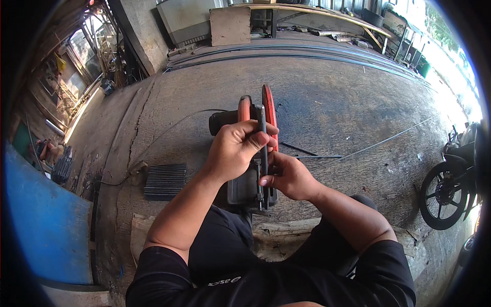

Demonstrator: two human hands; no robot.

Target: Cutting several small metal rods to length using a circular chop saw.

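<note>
A short dark metal bar [262, 120] stands nearly upright in the picture, held in both my hands. My left hand [238, 148] pinches its upper part between thumb and fingers. Lower on the same bar, the fingers and thumb of my right hand [291, 176] close around it. Beneath and behind the hands is a cut-off saw with a red blade guard [269, 100], a red handle [244, 107] and a dark motor [220, 123]. Its grey base with a clamp screw [259, 189] shows below my hands; part of the saw is hidden by them.
A neat pile of short dark bars [165, 181] lies left of the saw. A long thin bar [388, 139] runs along the floor to the right. More long bars [286, 49] lie farther back. A motorcycle wheel [444, 195] stands at right, a blue panel [46, 220] at left.
</note>
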